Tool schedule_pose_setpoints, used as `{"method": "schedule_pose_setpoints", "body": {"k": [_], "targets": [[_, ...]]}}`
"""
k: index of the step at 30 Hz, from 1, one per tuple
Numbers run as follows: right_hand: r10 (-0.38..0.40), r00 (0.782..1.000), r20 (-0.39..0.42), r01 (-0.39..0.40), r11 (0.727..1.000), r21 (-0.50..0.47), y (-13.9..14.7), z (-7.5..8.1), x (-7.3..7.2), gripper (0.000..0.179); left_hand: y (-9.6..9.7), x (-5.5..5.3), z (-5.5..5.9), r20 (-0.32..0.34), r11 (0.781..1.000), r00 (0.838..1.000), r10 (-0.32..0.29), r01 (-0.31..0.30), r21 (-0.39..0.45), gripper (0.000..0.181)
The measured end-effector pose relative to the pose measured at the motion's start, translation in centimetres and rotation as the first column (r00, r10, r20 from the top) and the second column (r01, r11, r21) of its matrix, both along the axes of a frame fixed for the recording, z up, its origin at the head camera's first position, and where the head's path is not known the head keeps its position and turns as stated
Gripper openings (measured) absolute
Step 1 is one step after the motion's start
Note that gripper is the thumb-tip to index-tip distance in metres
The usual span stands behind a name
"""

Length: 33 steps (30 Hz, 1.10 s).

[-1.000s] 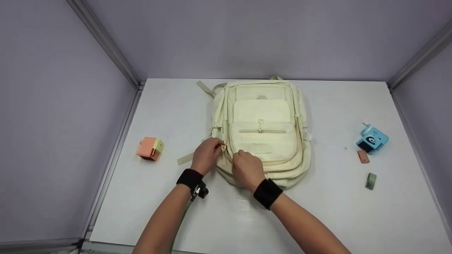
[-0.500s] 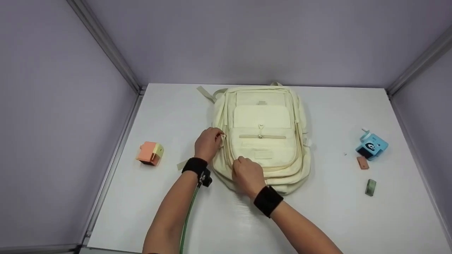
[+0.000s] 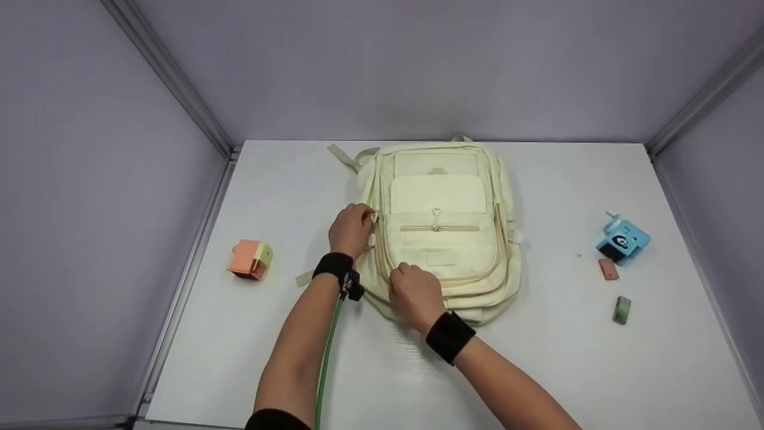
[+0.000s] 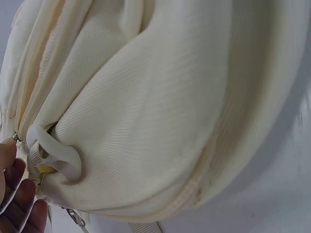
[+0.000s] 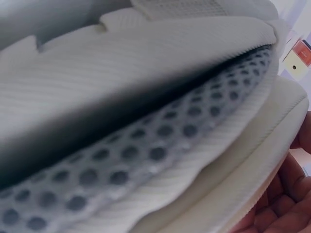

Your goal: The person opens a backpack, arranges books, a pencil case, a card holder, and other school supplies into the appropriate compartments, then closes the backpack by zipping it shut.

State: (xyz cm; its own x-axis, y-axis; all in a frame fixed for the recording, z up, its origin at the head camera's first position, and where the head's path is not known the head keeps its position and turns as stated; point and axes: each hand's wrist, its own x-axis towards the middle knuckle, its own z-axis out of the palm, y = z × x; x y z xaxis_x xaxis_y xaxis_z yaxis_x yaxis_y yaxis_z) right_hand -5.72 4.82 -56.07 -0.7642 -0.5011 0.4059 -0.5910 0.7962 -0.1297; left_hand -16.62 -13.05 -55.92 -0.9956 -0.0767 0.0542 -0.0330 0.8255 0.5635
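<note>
A cream backpack (image 3: pixel 453 194) lies front side up on the white table. My left hand (image 3: pixel 349 230) is at the bag's left side and pinches a zipper pull (image 4: pixel 16 138), with the zipper teeth running away from it in the left wrist view. Lower down, my right hand (image 3: pixel 416 295) grips the fabric edge at the front pocket's bottom left corner. In the right wrist view its fingers (image 5: pixel 286 194) curl under the pale piped edge, beside spotted mesh padding (image 5: pixel 131 153). A loop of webbing (image 4: pixel 60 158) hangs near the left fingers.
An orange and yellow boxy thing (image 3: pixel 250 260) stands on the left of the table. To the right are a blue crank pencil sharpener (image 3: pixel 624 240), a small reddish-brown block (image 3: pixel 609 269) and a green block (image 3: pixel 622 310). Loose straps (image 3: pixel 341 156) stick out leftward from the bag.
My left hand has moved up along the bag's left side, away from me, with the zipper pull. My right hand keeps its grip at the lower corner.
</note>
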Motion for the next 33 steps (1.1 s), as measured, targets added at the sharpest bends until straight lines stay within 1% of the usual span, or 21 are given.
{"method": "schedule_pose_setpoints", "body": {"k": [4, 6, 8, 10, 12, 16, 17, 18, 19, 20, 22, 24, 25, 26, 27, 28, 29, 30, 31, 32, 33], "targets": [[0.01, 1.0, 0.002, -0.01, 1.0, 0.015, 0.4, 0.0, 0.1, 0.024, -0.1, 0.3, -0.2, 0.011, 0.996, 1.0, 0.006, -0.007, 0.09, 0.02], [0.029, 1.0, 0.011, -0.03, 0.999, 0.019, 1.1, 0.1, 0.4, 0.02, -0.1, 0.6, -0.3, 0.026, 0.988, 1.0, 0.014, -0.018, 0.156, 0.019], [0.058, 0.998, 0.021, -0.058, 0.998, 0.006, 2.1, 0.2, 0.8, 0.015, -0.1, 0.8, -0.3, 0.046, 0.974, 0.998, 0.04, -0.049, 0.222, 0.02], [0.087, 0.996, 0.037, -0.086, 0.996, -0.021, 3.4, 0.4, 1.1, 0.01, -0.1, 0.9, -0.3, 0.073, 0.951, 0.994, 0.084, -0.102, 0.292, 0.024], [0.102, 0.993, 0.061, -0.098, 0.993, -0.06, 5.1, 0.6, 1.4, 0.006, -0.2, 0.9, -0.2, 0.101, 0.92, 0.987, 0.127, -0.155, 0.36, 0.029], [0.098, 0.99, 0.103, -0.084, 0.987, -0.134, 9.0, 0.6, 1.5, 0.008, -0.2, 1.0, 0.0, 0.163, 0.846, 0.971, 0.177, -0.235, 0.48, 0.02], [0.09, 0.989, 0.114, -0.073, 0.986, -0.148, 10.1, 0.6, 1.6, 0.009, -0.2, 1.0, 0.1, 0.178, 0.833, 0.967, 0.18, -0.247, 0.494, 0.019], [0.081, 0.989, 0.121, -0.061, 0.986, -0.158, 11.1, 0.6, 1.5, 0.01, -0.2, 1.0, 0.1, 0.189, 0.829, 0.965, 0.182, -0.254, 0.498, 0.021], [0.072, 0.99, 0.125, -0.05, 0.985, -0.165, 11.9, 0.5, 1.4, 0.011, -0.2, 1.1, 0.2, 0.19, 0.834, 0.964, 0.188, -0.259, 0.487, 0.026], [0.061, 0.99, 0.129, -0.039, 0.985, -0.17, 12.7, 0.5, 1.3, 0.012, -0.2, 1.2, 0.3, 0.179, 0.851, 0.965, 0.191, -0.254, 0.461, 0.031], [0.033, 0.99, 0.137, -0.008, 0.984, -0.179, 14.0, 0.3, 1.0, 0.011, -0.1, 1.5, 0.5, 0.129, 0.902, 0.977, 0.171, -0.208, 0.379, 0.04], [0.008, 0.989, 0.151, 0.022, 0.981, -0.193, 14.9, 0.2, 0.8, 0.011, 0.3, 2.4, 0.9, 0.033, 0.96, 0.995, 0.09, -0.096, 0.262, 0.042], [-0.003, 0.987, 0.16, 0.036, 0.978, -0.203, 15.2, 0.2, 0.8, 0.01, 0.6, 3.1, 1.1, -0.015, 0.979, 1.0, 0.02, -0.017, 0.202, 0.041], [-0.01, 0.985, 0.171, 0.047, 0.976, -0.213, 15.4, 0.3, 0.7, 0.009, 0.9, 3.8, 1.4, -0.055, 0.986, 0.996, -0.072, 0.08, 0.144, 0.041], [-0.017, 0.983, 0.181, 0.057, 0.973, -0.223, 15.4, 0.3, 0.7, 0.008, 1.3, 4.7, 1.6, -0.082, 0.979, 0.98, -0.18, 0.187, 0.084, 0.04], [-0.02, 0.982, 0.188, 0.065, 0.97, -0.233, 15.4, 0.4, 0.7, 0.008, 1.7, 5.7, 1.8, -0.098, 0.954, 0.951, -0.294, 0.298, 0.028, 0.04], [-0.022, 0.981, 0.193, 0.069, 0.968, -0.242, 15.3, 0.6, 0.6, 0.007, 2.2, 6.7, 1.9, -0.102, 0.916, 0.911, -0.4, 0.4, -0.02, 0.042], [-0.025, 0.981, 0.194, 0.075, 0.965, -0.251, 15.2, 0.8, 0.6, 0.007, 2.6, 7.6, 1.9, -0.098, 0.87, 0.865, -0.493, 0.488, -0.068, 0.045], [-0.029, 0.981, 0.191, 0.079, 0.963, -0.258, 15.0, 0.9, 0.5, 0.006, 3.0, 8.3, 2.0, -0.089, 0.823, 0.82, -0.566, 0.557, -0.109, 0.049], [-0.032, 0.982, 0.184, 0.082, 0.96, -0.267, 14.9, 1.1, 0.4, 0.006, 3.4, 9.0, 1.9, -0.078, 0.782, 0.781, -0.619, 0.605, -0.149, 0.051], [-0.036, 0.984, 0.175, 0.084, 0.958, -0.275, 14.7, 1.3, 0.3, 0.005, 3.8, 9.4, 1.8, -0.071, 0.754, 0.757, -0.65, 0.63, -0.186, 0.052]]}}
